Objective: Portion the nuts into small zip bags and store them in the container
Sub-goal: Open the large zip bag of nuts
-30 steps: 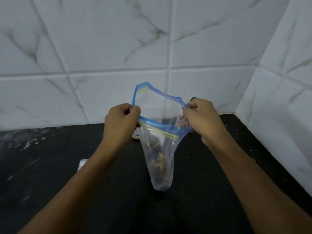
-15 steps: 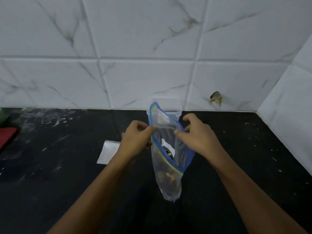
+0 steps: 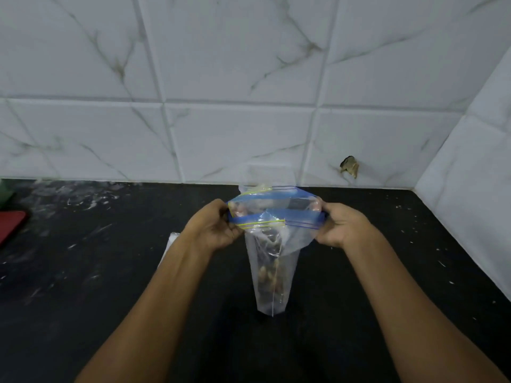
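A clear zip bag (image 3: 272,261) with a blue zip strip hangs upright above the black counter (image 3: 83,286), its bottom corner near the surface. Brown nuts (image 3: 269,275) sit in its lower half. My left hand (image 3: 211,228) pinches the left end of the zip strip. My right hand (image 3: 341,226) pinches the right end, so the mouth is stretched wide between both hands. The mouth is still parted, with the far lip standing behind the near lip. A clear plastic container (image 3: 269,176) stands behind the bag against the wall, mostly hidden.
White marble-look tiles (image 3: 249,78) back the counter and turn a corner at the right. A red object (image 3: 11,226) and a green one (image 3: 4,189) lie at the far left edge. A white flat packet (image 3: 170,244) peeks out behind my left forearm. Crumbs dot the counter.
My hands have moved apart to the two ends of the zip strip, pulling the bag's mouth flat and wide. Before, they held it bunched close together. The view has tilted down.
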